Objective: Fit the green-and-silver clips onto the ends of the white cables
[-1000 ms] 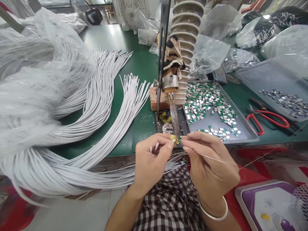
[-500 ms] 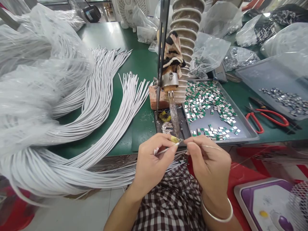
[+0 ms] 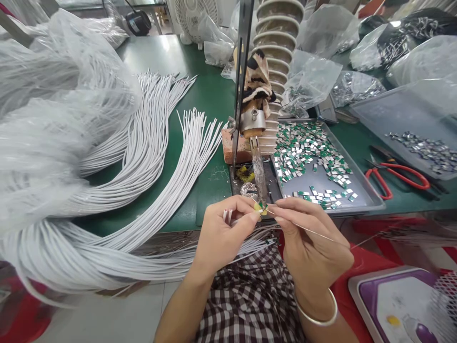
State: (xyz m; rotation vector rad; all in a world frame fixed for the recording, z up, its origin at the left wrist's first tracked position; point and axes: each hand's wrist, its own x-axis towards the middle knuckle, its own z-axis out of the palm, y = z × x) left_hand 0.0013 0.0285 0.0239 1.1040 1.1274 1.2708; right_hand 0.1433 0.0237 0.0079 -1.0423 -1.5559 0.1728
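My left hand is closed on a white cable, thumb and forefinger pinched, with yellow wrapping at the forefinger tip. Short white cable ends poke up between its fingers. At the pinch, a small green circuit board shows right under the tip of the soldering iron; whether they touch is unclear. Pinched in my right hand is thin solder wire, which runs back over the fingers to the right. Its front end reaches the board, partly hidden by the fingertips.
A tray of small green boards lies right of the iron. Red-handled pliers rest beyond it. White cable bundles spread over the left side. A brick and ribbed hose stand behind the iron, with plastic bags around.
Both hands have shifted slightly at the iron's tip, where a green board now shows. My right hand has turned, its fingers more extended along the solder wire. The cable ends in my left hand point upward.
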